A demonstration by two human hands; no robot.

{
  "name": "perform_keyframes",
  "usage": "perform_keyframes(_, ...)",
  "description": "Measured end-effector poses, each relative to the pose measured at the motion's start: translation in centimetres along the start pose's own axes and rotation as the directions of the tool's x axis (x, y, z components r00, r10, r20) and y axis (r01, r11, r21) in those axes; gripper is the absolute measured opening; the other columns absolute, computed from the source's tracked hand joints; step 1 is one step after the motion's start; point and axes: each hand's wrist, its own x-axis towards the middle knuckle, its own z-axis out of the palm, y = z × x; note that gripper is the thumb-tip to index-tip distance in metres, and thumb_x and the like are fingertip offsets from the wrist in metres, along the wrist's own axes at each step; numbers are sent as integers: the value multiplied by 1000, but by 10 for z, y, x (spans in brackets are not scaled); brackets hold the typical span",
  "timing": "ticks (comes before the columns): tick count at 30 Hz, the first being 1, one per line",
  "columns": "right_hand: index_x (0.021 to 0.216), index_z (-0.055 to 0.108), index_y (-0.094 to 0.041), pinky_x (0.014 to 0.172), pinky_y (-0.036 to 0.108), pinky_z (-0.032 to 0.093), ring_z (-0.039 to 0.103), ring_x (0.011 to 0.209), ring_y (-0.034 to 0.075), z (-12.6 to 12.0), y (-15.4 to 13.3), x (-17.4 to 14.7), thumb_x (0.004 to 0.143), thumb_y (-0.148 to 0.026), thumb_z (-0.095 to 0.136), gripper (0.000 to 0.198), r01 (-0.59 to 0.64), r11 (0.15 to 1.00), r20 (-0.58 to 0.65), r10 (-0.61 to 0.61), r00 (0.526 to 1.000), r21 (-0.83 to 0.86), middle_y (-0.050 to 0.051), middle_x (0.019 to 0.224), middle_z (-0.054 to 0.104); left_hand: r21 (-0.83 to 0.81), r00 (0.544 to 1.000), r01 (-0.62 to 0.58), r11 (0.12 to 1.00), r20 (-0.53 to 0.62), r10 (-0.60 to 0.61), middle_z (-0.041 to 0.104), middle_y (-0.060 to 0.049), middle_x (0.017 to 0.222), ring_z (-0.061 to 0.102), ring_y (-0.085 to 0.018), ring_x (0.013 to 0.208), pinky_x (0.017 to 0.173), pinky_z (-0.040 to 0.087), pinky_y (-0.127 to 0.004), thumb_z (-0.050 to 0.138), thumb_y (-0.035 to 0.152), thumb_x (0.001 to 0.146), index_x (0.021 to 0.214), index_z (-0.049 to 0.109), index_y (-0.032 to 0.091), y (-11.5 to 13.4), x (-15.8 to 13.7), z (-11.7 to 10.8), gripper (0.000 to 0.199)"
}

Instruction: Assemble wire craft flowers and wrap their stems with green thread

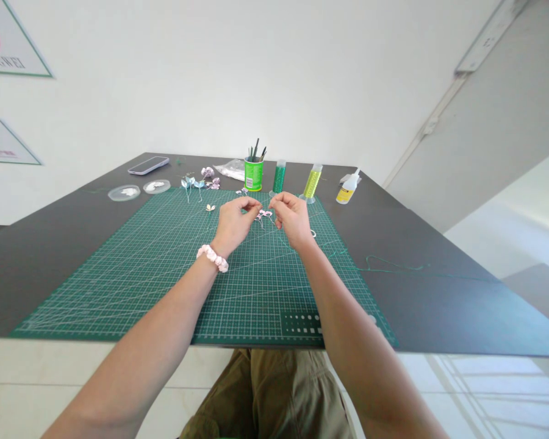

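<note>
From the head camera, a big black table [407, 235] stands by a plain white wall [265, 73]. A green mat [256, 296] with thin white lines lies on it. The floor [36, 369] has pale, shiny tiles. At the left, 2 signs [9, 145] hang on the wall. High on the right is a long white power strip [487, 42].

The left hand [235, 222] and right hand [293, 218] are over the far part of the mat, close but apart. Each has its thumb and finger in a narrow pinch. The tips look tiny, so I cannot tell what is in them. The small pink flowers [265, 214] are between the 2 hands.

Behind them stand a bright green can [253, 178] of sticks, a green spool [279, 178] and a yellow spool [313, 183]. A glue bottle [346, 191] is to the right. Blue flowers [191, 182] and a phone [149, 165] are to the left. Green thread [393, 267] curls across the black table.
</note>
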Motion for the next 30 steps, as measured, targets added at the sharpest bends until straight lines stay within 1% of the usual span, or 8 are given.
perform_keyframes(5, 58, 53, -21, 38, 23, 26, 29, 38, 6, -3, -1, 0, 73, -18, 54, 15, 21, 1000, -7, -21, 1000, -2, -9, 45, 35, -36, 998, -20, 999, 54, 22, 72, -3, 76, 63, -17, 75, 76, 47, -30, 61, 22, 78, 72, 70, 18, -1, 0, 0, 12)
perform_keyframes(12, 59, 55, -20, 38, 23, 25, 27, 37, 5, -5, 0, 2, 73, -19, 55, 14, 25, 998, -21, -24, 1000, 50, -9, 45, 36, -69, 994, -36, 997, 99, 42, 71, -2, 73, 62, -17, 72, 74, 46, -29, 62, 21, 78, 72, 71, 17, 2, 0, -1, 11)
perform_keyframes(17, 59, 54, -20, 38, 22, 24, 25, 36, 4, -6, 0, 4, 73, -17, 55, 14, -23, 996, -22, 25, 999, 91, -10, 45, 35, -93, 992, -39, 995, 120, 50, 71, -1, 73, 62, -16, 73, 76, 46, -30, 63, 22, 77, 73, 71, 18, 2, 0, -1, 10)
perform_keyframes(21, 59, 55, -19, 36, 21, 25, 23, 36, 3, -6, -1, 4, 71, -17, 56, 13, -56, 981, 1, 57, 998, 184, -12, 43, 33, -127, 989, -52, 991, 134, 69, 71, -1, 74, 62, -16, 74, 78, 47, -30, 63, 21, 77, 73, 71, 18, 0, 1, -1, 9)
perform_keyframes(24, 58, 56, -18, 36, 19, 25, 22, 35, 3, -7, -2, 4, 70, -17, 56, 12, -90, 966, 26, 87, 996, 240, -12, 41, 32, -160, 987, -54, 986, 139, 76, 70, 0, 72, 61, -15, 72, 76, 48, -30, 63, 22, 78, 73, 71, 19, 0, 1, 0, 9)
perform_keyframes(30, 58, 55, -18, 36, 18, 26, 22, 35, 3, -7, -2, 3, 71, -15, 56, 13, -145, 961, 41, 139, 989, 235, -12, 41, 31, -211, 988, -54, 976, 132, 83, 69, 0, 70, 60, -14, 70, 71, 47, -28, 63, 22, 78, 72, 70, 19, 0, 0, 0, 9)
